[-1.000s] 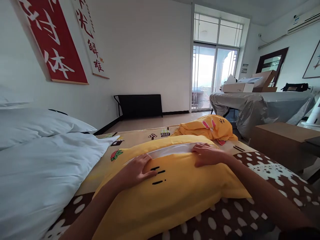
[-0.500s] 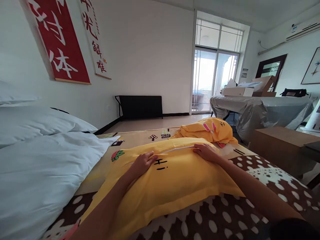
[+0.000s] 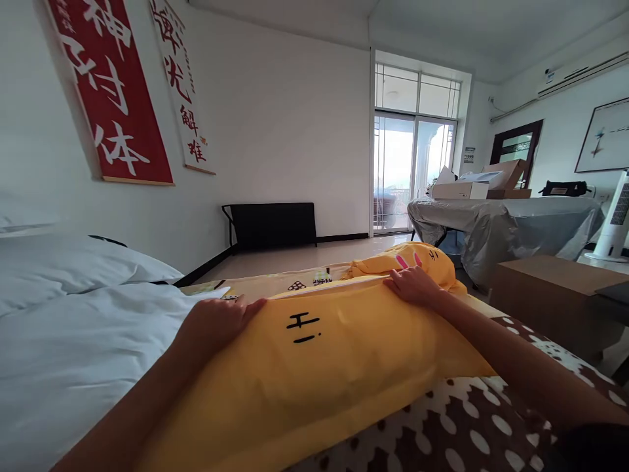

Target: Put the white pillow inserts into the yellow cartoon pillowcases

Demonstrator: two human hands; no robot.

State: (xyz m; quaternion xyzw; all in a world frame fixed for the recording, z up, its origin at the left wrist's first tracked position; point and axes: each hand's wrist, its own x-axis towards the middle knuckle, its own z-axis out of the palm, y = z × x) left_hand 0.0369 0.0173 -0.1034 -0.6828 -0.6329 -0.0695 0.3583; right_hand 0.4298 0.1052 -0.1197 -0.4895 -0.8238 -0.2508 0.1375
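Both arms bare, stretched forward and well apart. The left hand (image 3: 216, 321) lies palm down with fingers flat, pressed on the far left corner of the pillow (image 3: 319, 373); its forearm runs back to the lower left. The right hand (image 3: 413, 286) sits at the pillow's far right edge, knuckles up, fingers bent; grip unclear. Its forearm slants back to the lower right.
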